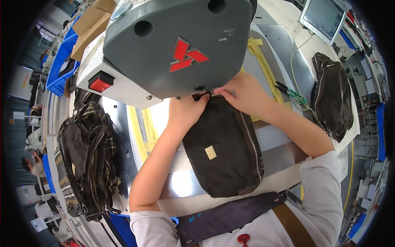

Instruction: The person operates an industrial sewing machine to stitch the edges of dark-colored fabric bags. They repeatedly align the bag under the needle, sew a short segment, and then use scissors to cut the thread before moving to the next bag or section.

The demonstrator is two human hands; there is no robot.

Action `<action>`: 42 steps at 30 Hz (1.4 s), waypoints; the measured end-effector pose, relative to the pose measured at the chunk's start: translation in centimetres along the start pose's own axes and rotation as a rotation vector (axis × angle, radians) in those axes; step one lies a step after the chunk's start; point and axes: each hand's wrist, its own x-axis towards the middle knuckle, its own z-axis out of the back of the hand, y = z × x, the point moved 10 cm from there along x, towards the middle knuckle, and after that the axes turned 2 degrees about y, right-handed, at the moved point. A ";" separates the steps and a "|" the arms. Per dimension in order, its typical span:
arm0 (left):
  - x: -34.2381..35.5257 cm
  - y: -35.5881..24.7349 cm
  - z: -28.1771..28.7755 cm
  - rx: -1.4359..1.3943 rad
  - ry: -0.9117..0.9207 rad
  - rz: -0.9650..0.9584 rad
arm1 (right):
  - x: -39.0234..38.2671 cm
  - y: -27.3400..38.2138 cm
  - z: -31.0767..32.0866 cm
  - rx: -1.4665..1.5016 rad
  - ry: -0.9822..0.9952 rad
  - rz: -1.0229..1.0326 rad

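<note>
A dark brown fabric pouch [224,144] with a metal zipper [249,138] down its right side and a small pale patch [210,152] lies in front of me. Its far end reaches under the grey head of a sewing machine [164,49]. My left hand [185,110] is closed on the far left edge, by a small dark tab [200,96]. With thumb and fingers pressed together, my right hand [245,95] grips the far edge near the zipper's end. The machine head hides some fingertips and the needle area.
Piled dark pouches [88,156] lie at the left, and another dark pouch [332,94] lies at the right. Near it are green-handled thread snips [295,94] and a cord. A screen [324,18] stands at the far right. A red switch [100,85] sits on the machine's left side.
</note>
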 end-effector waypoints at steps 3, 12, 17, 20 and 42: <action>-0.1 0.0 0.2 0.029 -0.015 -0.014 | -0.4 1.3 -0.5 -0.082 -0.006 0.113; -0.2 -0.6 0.3 0.007 -0.037 -0.087 | -1.0 1.4 -1.2 -0.116 -0.049 0.139; -0.2 -0.8 0.4 0.042 -0.048 -0.104 | -0.9 1.4 -1.1 -0.111 -0.045 0.124; -0.1 -0.7 0.3 0.044 -0.058 -0.124 | -1.2 2.5 -2.0 -0.288 0.016 0.204; -5.8 -5.3 1.4 0.426 -0.238 -0.491 | -1.3 3.3 -2.2 -0.368 0.043 0.240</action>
